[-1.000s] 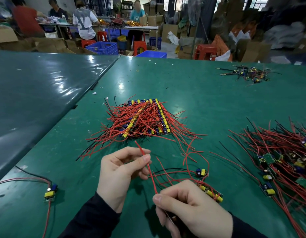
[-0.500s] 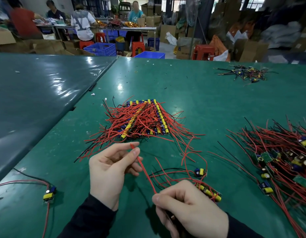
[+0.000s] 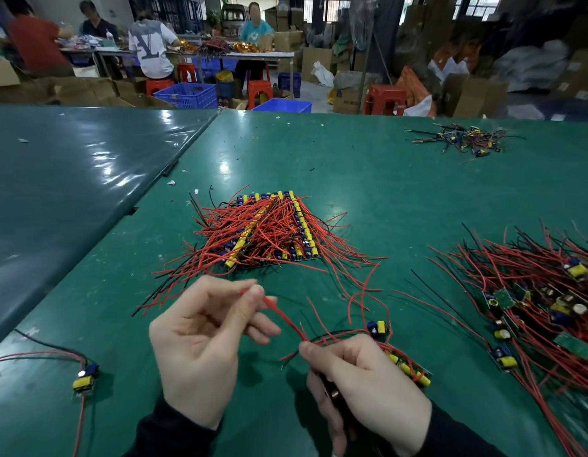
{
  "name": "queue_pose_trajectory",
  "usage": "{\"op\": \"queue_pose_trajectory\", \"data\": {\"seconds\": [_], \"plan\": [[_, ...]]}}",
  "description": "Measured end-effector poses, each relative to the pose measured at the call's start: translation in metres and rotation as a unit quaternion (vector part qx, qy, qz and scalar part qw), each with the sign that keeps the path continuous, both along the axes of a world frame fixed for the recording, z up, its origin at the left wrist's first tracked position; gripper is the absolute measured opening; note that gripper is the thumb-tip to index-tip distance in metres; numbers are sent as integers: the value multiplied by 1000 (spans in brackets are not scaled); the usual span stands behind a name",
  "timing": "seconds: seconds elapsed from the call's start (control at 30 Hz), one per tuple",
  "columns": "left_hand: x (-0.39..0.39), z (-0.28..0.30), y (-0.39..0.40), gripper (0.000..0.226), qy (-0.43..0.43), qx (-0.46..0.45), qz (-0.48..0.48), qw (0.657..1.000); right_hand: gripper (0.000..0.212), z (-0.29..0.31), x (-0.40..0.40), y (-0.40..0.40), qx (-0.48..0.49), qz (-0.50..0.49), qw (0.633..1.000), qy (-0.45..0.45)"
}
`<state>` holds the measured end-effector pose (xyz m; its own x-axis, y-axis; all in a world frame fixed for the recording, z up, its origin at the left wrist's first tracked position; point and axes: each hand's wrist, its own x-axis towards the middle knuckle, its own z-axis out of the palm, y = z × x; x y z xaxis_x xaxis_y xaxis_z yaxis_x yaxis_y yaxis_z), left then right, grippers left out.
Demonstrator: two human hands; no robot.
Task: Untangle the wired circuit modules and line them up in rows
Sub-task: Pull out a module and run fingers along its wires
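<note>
1. Red thin insulated wire [image 3: 282,316] ran taut between both hands: left hand [image 3: 203,341] pinched its tip, right hand [image 3: 362,380] gripped its module end.
2. Sliding steadily would likely free it without snagging.
3. Beyond lay the neat block of lined-up yellow-and-blue circuit modules [image 3: 273,232].

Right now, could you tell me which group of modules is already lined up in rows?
The centre pile, beyond both hands: its yellow parts form straight lines.
</note>
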<state>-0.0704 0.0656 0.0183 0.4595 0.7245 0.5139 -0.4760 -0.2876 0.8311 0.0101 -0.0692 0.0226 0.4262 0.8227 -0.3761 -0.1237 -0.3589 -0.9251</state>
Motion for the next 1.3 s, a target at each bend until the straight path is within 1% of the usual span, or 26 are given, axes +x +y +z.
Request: {"op": "queue_pose_trajectory", "data": {"seconds": [0.07, 0.1, 0.2, 0.27, 0.4, 0.43, 0.47, 0.57, 0.63, 0.73, 0.83, 0.93, 1.03, 1.1, 1.17, 1.23, 1.3], "plan": [[-1, 0, -7, 4, 0, 50, -16, 999, 60, 0, 2, -1, -4, -7, 1000, 3], [-1, 0, -9, 4, -1, 54, -21, 998, 59, 0, 3, -1, -8, -6, 1000, 0], [0, 1, -3, 13, 1, 14, 7, 1000, 58, -1, 1, 1, -26, 13, 999, -14], [-1, 1, -2, 14, 3, 8, 19, 1000, 57, 0, 0, 1, -34, 21, 999, 0], [-5, 1, -13, 12, 2, 97, -20, 995, 52, 2, 0, -1, -32, 28, 999, 15], [-5, 2, -13, 14, 2, 97, -21, 995, 52, 2, 0, -1, -26, 29, 999, 7], [-5, 3, -11, 17, 5, 78, -13, 997, 53, 2, -1, -1, -19, 30, 999, -4], [-1, 4, 3, 27, 20, -18, 36, 999, 56, 2, -5, 0, 6, 64, 996, -55], [2, 3, 11, 27, 26, -85, 52, 995, 54, 4, -8, -1, 39, 86, 993, -75], [5, -2, 19, 26, 42, -167, 49, 984, 44, 8, -11, -3, 94, 96, 985, -112], [4, -4, 21, 25, 73, -204, 30, 976, 40, 11, -12, -5, 139, 112, 969, -171], [2, -3, 24, 23, 95, -228, 4, 969, 39, 14, -10, -7, 162, 105, 960, -205], [2, 2, 27, 18, 77, -266, -37, 960, 31, 14, -6, -6, 156, 134, 948, -242], [2, 5, 30, 19, 61, -294, -58, 952, 25, 14, -3, -7, 148, 165, 953, -205], [4, 4, 30, 24, 68, -333, -101, 935, 24, 15, 2, -8, 151, 149, 965, -155], [6, 4, 27, 35, 109, -373, -166, 906, 21, 14, 5, -7, 168, 83, 977, -98], [8, 2, 21, 50, 185, -375, -240, 876, 12, 11, 9, -5, 192, -18, 980, -51]]}}
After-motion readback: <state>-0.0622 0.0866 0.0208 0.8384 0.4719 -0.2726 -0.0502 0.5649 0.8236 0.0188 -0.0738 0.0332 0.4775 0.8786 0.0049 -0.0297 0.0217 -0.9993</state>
